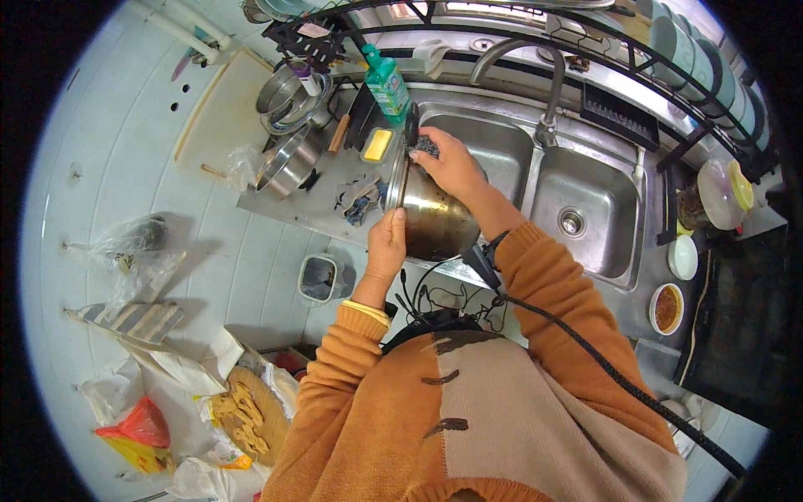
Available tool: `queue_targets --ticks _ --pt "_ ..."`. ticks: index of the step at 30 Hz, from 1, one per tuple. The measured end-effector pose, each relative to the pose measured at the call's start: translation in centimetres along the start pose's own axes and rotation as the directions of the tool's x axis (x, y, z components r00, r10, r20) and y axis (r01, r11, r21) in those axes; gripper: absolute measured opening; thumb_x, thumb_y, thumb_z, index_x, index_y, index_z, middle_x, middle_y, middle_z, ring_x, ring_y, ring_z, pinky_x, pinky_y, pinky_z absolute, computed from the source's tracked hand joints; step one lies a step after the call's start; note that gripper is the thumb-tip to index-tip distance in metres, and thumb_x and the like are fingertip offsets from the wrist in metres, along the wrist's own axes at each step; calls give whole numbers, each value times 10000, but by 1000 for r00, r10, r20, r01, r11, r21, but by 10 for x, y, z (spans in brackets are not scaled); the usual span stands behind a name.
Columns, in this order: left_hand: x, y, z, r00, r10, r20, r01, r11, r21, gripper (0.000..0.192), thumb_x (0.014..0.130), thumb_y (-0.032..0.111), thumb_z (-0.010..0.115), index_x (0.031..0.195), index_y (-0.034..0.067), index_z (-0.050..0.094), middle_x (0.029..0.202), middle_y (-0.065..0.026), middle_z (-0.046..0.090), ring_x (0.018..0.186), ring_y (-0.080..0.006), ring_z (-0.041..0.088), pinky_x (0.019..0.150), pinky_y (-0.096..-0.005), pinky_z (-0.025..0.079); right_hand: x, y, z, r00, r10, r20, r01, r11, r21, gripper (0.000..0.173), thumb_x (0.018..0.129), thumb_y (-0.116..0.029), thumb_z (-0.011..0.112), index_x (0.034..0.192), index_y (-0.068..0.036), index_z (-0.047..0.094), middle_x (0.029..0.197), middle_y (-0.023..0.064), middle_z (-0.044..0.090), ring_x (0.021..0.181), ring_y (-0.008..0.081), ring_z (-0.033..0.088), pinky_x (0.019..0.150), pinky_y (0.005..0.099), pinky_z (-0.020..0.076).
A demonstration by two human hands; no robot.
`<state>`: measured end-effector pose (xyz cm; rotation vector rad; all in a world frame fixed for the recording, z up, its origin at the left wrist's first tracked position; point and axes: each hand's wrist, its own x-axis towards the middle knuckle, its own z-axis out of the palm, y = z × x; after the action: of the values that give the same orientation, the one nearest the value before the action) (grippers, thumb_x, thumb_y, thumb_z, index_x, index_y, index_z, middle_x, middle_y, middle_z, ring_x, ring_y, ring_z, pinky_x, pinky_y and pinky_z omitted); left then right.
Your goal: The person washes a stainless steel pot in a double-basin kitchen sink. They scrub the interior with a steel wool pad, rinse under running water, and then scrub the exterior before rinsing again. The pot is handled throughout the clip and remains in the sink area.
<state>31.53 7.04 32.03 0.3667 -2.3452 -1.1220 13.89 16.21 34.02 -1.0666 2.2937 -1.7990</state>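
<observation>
A browned stainless steel pot (439, 216) lies tilted on its side at the left edge of the double sink, its rim towards the left and a black handle (411, 125) at the top. My left hand (387, 243) grips the rim at its near side. In my right hand (455, 164) is a dark metal scouring pad (428, 146), held between thumb and fingers against the pot's upper side beside the handle. Left of the pot, crumpled rags (359, 197) and a yellow sponge or bar in a plastic dish (377, 145) lie on the steel counter.
A green bottle (388, 85) stands behind the dish. Steel pans (288, 164) are at the left, near a wooden-handled tool (339, 133). The faucet (552, 94) arches over the sink basins (583, 213). A dish rack (627, 47) spans the back. Bowls (666, 309) stand at the right; cables hang below the counter.
</observation>
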Motion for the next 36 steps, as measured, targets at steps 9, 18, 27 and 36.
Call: queue_targets --ticks 9,18,27,36 --pt "3 4 -1 998 22 55 -22 1000 12 348 1014 255 439 792 -5 504 635 -168 458 570 -271 413 568 -377 403 -21 -18 -16 990 135 -29 -132 986 98 452 875 -200 642 1293 -67 535 1150 167 635 1057 262 603 924 339 448" --pt "1 6 0 999 18 49 -20 999 26 350 1011 253 444 782 -6 501 623 -181 458 553 -299 418 551 -393 399 -11 -15 2 999 41 -12 -40 996 75 562 848 -296 675 1319 -35 513 1159 247 614 1098 373 587 937 402 451" --pt "19 -3 -1 998 -13 55 8 996 89 377 1015 302 431 820 -6 532 667 -236 516 608 -411 505 571 -441 416 8 14 7 974 -159 -160 144 984 -106 357 835 -211 693 1118 -10 609 996 175 654 924 301 633 836 354 482" --pt "39 -3 4 990 -4 143 -9 996 89 398 1022 294 407 802 -18 519 635 -136 464 588 -249 425 576 -380 384 -2 24 -23 978 128 -163 -135 990 -30 345 861 -213 646 1168 -64 601 1090 197 640 993 377 608 865 430 479"
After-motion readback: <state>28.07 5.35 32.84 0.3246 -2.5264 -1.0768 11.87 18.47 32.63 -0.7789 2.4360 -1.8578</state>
